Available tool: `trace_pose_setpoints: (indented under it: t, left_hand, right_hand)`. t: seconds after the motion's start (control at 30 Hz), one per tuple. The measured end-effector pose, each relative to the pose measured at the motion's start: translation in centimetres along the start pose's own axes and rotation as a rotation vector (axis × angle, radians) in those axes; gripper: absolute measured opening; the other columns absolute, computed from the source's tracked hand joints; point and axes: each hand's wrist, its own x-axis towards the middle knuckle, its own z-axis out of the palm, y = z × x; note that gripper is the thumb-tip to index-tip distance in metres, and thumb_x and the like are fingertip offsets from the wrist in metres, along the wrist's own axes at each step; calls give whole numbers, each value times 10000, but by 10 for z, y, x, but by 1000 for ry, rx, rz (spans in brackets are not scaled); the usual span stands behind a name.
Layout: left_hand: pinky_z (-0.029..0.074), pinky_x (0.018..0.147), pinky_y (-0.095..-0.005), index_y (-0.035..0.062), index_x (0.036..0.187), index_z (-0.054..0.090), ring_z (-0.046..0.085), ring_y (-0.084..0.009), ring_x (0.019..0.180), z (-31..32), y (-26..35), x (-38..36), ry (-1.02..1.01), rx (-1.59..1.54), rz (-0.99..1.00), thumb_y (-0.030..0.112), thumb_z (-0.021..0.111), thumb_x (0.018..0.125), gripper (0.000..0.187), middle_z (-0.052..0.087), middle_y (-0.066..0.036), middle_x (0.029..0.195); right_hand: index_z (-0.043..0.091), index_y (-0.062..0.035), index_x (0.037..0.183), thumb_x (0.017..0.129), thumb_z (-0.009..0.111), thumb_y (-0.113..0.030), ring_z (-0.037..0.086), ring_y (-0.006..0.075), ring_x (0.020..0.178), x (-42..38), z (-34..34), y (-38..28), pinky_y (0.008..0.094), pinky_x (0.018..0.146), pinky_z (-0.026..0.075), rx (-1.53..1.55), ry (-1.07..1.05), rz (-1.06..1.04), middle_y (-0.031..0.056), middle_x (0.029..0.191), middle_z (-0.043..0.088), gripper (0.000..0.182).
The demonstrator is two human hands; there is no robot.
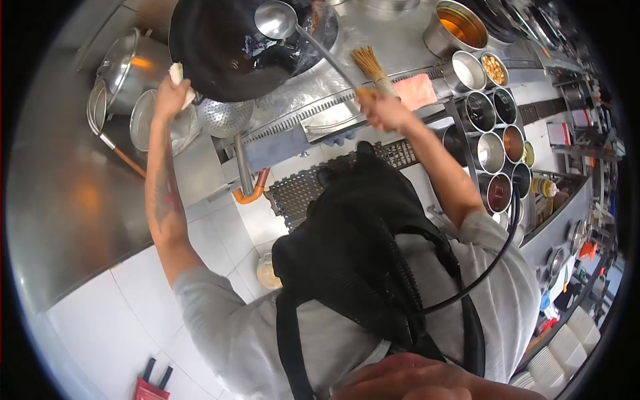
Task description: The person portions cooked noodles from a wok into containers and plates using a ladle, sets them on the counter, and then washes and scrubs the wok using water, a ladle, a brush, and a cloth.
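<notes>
A large black wok [210, 47] is at the top of the view, tilted, with some dark liquid shining inside. My left hand [171, 99] is closed at the wok's left edge, around a folded white cloth [176, 73] pressed against it. In my right hand [385, 110] is the wooden-ended handle of a metal ladle [275, 20]. The ladle's bowl is over the wok. Just above my right hand a bamboo wok brush [369, 63] lies on the steel stove top, beside a pink cloth [415, 91].
Left of the wok stand a steel pot [137, 67] and wire strainers [140, 123]; a perforated ladle [227, 119] sits below the wok. A pot of orange liquid [460, 28] is at upper right. Several seasoning tins [490, 152] line the right side. A black mat [303, 200] covers the floor.
</notes>
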Motion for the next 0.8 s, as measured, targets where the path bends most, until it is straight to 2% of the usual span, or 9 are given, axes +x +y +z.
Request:
trace_pose_setpoints:
  t: [0.07, 0.1, 0.13, 0.27, 0.33, 0.5, 0.57, 0.73, 0.8]
  left_hand:
    - [475, 534, -396, -5, 961, 559, 617, -233, 658, -1, 8, 11, -321, -613, -714, 286, 595, 848, 313, 630, -137, 787]
    - [396, 392, -293, 41, 909, 544, 552, -149, 568, 8, 3, 14, -434, -785, -789, 284, 560, 891, 244, 580, -63, 702]
    - [335, 324, -223, 49, 924, 530, 559, -169, 546, 41, -7, 10, -353, -1041, -872, 266, 554, 907, 218, 579, -70, 718]
    - [481, 518, -349, 99, 1005, 485, 582, -198, 720, 153, 83, -27, 114, -1510, -1098, 235, 567, 899, 191, 568, -69, 862]
    - [488, 553, -370, 110, 1022, 481, 580, -214, 713, 199, 127, -23, 234, -1615, -1288, 211, 566, 872, 200, 566, -68, 852]
    - [500, 573, -370, 68, 1014, 495, 579, -218, 720, 252, 181, 4, 355, -1582, -1331, 202, 551, 846, 223, 571, -87, 860]
    - [493, 569, -353, 52, 959, 508, 584, -219, 730, 260, 167, 9, 271, -1660, -1360, 241, 524, 865, 211, 573, -93, 840]
    - [492, 529, -312, 44, 959, 527, 589, -239, 657, 217, 172, -15, 221, -1896, -1360, 327, 475, 908, 292, 584, -106, 751]
    - [497, 512, -311, 50, 1000, 540, 595, -234, 632, 204, 166, -40, -35, -1794, -1133, 341, 513, 915, 305, 594, -116, 736]
  right_hand:
    - [564, -78, 872, 878, 610, -301, 403, 50, 422, -12, -17, -54, 190, 355, 305, 181, -66, 53, -26, 611, 485, 228]
    - [562, -69, 894, 880, 607, -286, 399, 46, 422, -7, -33, -51, 187, 351, 299, 412, -186, 18, -28, 609, 481, 223]
    - [560, -59, 915, 881, 603, -271, 396, 41, 422, 0, -49, -52, 184, 348, 292, 637, -305, -21, -30, 607, 477, 219]
    - [537, -37, 918, 878, 580, -238, 410, 54, 423, 31, -97, -33, 206, 344, 303, 844, -239, -116, -29, 592, 455, 209]
    - [530, -28, 911, 874, 552, -215, 461, 94, 426, 74, -135, -23, 253, 351, 338, -307, 499, -269, 12, 597, 488, 191]
    - [578, -2, 857, 836, 530, -168, 551, 204, 459, 150, -232, -69, 372, 411, 424, -236, 568, -138, 101, 614, 564, 174]
    - [624, 3, 812, 796, 512, -125, 571, 220, 492, 215, -281, -52, 413, 448, 452, -1004, 1106, -499, 103, 581, 552, 171]
    - [606, -11, 759, 789, 494, -73, 515, 202, 458, 298, -337, -173, 365, 446, 467, 55, 359, -138, 92, 567, 532, 132]
    - [591, -15, 736, 794, 492, -58, 515, 199, 457, 317, -326, -222, 341, 441, 466, 412, 203, -95, 89, 563, 530, 123]
